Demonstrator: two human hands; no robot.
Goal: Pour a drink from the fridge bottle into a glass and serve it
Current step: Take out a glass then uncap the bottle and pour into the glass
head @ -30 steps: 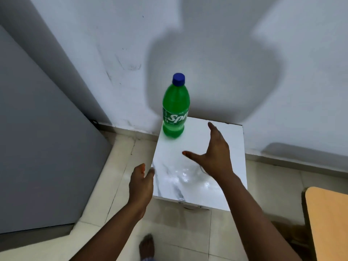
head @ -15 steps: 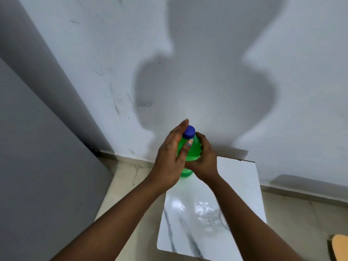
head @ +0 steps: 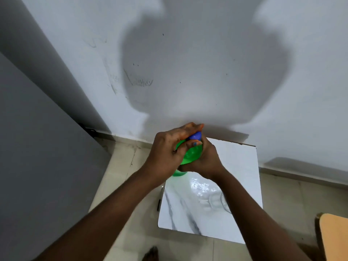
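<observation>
A green soda bottle point(head: 191, 154) with a blue cap point(head: 195, 136) stands at the far left corner of a small white marble-topped table point(head: 243, 166). My left hand point(head: 169, 149) wraps over the bottle's neck, its fingers closed around the cap. My right hand point(head: 205, 159) grips the bottle's body from the right side. Both hands hide most of the bottle. A clear glass point(head: 216, 200) stands on the table to the right, partly behind my right forearm.
A white wall rises right behind the table. A grey fridge side point(head: 37, 147) fills the left. A wooden surface's corner point(head: 335, 236) shows at the lower right. Beige floor tiles surround the table, and a bare foot point(head: 150, 253) is at the bottom.
Both hands went from hovering over the table to closing on the bottle. The left hand's fingers have since closed over the cap. The view has tilted up and nearer.
</observation>
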